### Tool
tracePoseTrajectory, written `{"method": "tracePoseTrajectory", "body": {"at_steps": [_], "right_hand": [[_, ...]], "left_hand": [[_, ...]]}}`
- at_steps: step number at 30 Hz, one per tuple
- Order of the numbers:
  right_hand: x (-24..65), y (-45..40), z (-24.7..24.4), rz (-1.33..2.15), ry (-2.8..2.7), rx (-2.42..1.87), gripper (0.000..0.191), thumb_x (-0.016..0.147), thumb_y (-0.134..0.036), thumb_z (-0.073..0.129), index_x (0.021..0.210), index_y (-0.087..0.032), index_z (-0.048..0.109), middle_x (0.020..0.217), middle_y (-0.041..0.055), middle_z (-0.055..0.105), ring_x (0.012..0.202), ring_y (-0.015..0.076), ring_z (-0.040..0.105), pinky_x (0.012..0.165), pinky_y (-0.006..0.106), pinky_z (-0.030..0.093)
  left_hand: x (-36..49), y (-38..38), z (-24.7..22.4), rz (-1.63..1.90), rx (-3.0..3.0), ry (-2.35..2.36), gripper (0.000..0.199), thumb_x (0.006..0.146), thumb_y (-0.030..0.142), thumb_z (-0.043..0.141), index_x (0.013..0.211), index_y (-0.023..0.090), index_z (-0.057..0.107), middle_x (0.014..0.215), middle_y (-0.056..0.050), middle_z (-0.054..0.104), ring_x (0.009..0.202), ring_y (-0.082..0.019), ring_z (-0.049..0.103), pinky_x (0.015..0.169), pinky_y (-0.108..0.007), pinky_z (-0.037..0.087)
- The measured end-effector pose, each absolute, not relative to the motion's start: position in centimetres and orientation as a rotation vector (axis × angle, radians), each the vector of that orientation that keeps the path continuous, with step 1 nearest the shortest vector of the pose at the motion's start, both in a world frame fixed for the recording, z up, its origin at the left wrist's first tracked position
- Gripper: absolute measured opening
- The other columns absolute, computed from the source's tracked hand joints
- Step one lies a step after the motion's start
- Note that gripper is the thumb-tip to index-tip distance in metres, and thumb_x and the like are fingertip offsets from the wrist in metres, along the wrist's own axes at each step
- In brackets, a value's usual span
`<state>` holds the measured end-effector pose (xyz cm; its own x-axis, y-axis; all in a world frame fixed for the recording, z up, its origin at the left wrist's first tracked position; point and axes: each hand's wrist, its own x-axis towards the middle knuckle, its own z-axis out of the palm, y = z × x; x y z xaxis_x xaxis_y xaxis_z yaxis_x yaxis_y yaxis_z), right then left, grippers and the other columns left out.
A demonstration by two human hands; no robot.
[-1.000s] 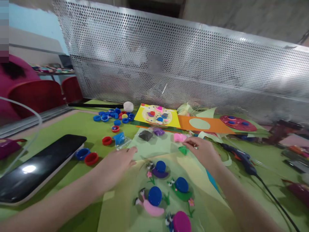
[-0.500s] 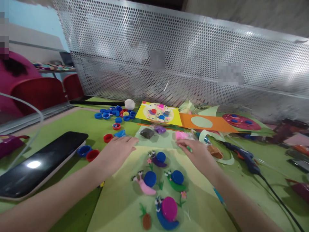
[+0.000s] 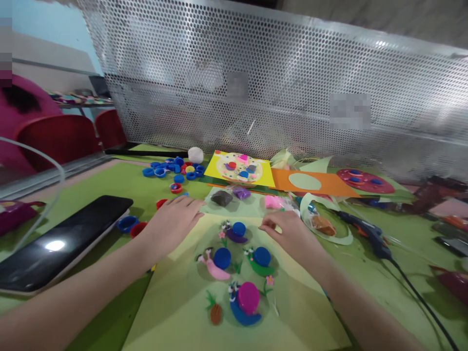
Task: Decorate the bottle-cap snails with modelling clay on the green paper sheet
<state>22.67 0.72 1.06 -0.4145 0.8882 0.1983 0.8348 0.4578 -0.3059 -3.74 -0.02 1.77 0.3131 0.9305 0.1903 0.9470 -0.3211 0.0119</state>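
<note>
A pale yellow sheet (image 3: 175, 312) lies in front of me, bearing several snail figures with bottle-cap shells. One blue snail (image 3: 243, 314) carries a magenta cap (image 3: 248, 297); pink, green and purple snails have blue caps. Small clay flowers and a brown pineapple (image 3: 215, 314) sit among them. My left hand (image 3: 175, 219) rests open, palm down with fingers extended, by the sheet's upper left edge. Over the upper right part, my right hand (image 3: 288, 231) has thumb and forefinger closed together; whatever they may hold is hidden.
Loose blue caps (image 3: 161, 171) lie back left, near a black phone (image 3: 73, 239). Clay packets (image 3: 221, 197) sit beyond the sheet. To the right are a glue gun (image 3: 369, 236) with its cord and a paper ring (image 3: 343, 239). A perforated metal panel (image 3: 278, 87) stands behind.
The sheet with its snails sits slightly farther away and to the left. My right thumb and forefinger have curled together; the green bit by them no longer shows. My left hand has shifted a little.
</note>
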Motion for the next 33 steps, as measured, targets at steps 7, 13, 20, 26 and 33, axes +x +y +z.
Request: {"method": "tracePoseTrajectory", "body": {"at_steps": [7, 13, 20, 26, 33], "right_hand": [[22.77, 1.02, 0.28, 0.251, -2.523, -1.403, 0.018, 0.085, -0.013, 0.049, 0.083, -0.019, 0.065, 0.089, 0.0031, 0.067, 0.088, 0.0178, 0.059, 0.079, 0.031, 0.042], [22.64, 0.98, 0.41, 0.241, -2.490, -1.451, 0.020, 0.085, -0.012, 0.046, 0.091, -0.019, 0.064, 0.093, 0.0044, 0.068, 0.089, 0.0192, 0.060, 0.079, 0.032, 0.043], [22.76, 1.01, 0.20, 0.221, -2.496, -1.446, 0.019, 0.084, -0.013, 0.047, 0.086, -0.020, 0.064, 0.089, 0.0041, 0.068, 0.088, 0.0182, 0.060, 0.078, 0.031, 0.043], [22.89, 1.08, 0.15, 0.225, -2.490, -1.449, 0.017, 0.083, -0.013, 0.049, 0.089, -0.019, 0.063, 0.090, 0.0044, 0.067, 0.085, 0.0183, 0.060, 0.076, 0.032, 0.043], [22.91, 1.01, 0.32, 0.229, -2.461, -1.460, 0.018, 0.082, -0.012, 0.049, 0.092, -0.019, 0.063, 0.090, 0.0045, 0.067, 0.084, 0.0179, 0.060, 0.074, 0.030, 0.044]], "left_hand": [[-3.85, 0.02, 1.25, -0.273, -2.503, -1.696, 0.031, 0.090, 0.028, 0.035, 0.105, 0.016, 0.059, 0.108, -0.012, 0.062, 0.104, -0.029, 0.054, 0.087, -0.041, 0.043], [-3.84, -0.07, 1.24, -0.303, -2.542, -1.670, 0.029, 0.090, 0.027, 0.036, 0.103, 0.016, 0.059, 0.107, -0.011, 0.062, 0.102, -0.027, 0.055, 0.088, -0.040, 0.042], [-3.49, -0.38, 1.22, -0.320, -2.578, -1.668, 0.030, 0.088, 0.027, 0.036, 0.104, 0.017, 0.060, 0.107, -0.011, 0.064, 0.102, -0.027, 0.056, 0.088, -0.042, 0.042], [-3.35, -0.51, 1.27, -0.303, -2.601, -1.663, 0.029, 0.087, 0.026, 0.039, 0.105, 0.016, 0.060, 0.107, -0.011, 0.064, 0.100, -0.027, 0.057, 0.088, -0.042, 0.042], [-3.44, -0.44, 1.13, -0.325, -2.616, -1.634, 0.030, 0.088, 0.028, 0.037, 0.101, 0.017, 0.061, 0.105, -0.010, 0.065, 0.099, -0.028, 0.058, 0.086, -0.042, 0.043]]}}
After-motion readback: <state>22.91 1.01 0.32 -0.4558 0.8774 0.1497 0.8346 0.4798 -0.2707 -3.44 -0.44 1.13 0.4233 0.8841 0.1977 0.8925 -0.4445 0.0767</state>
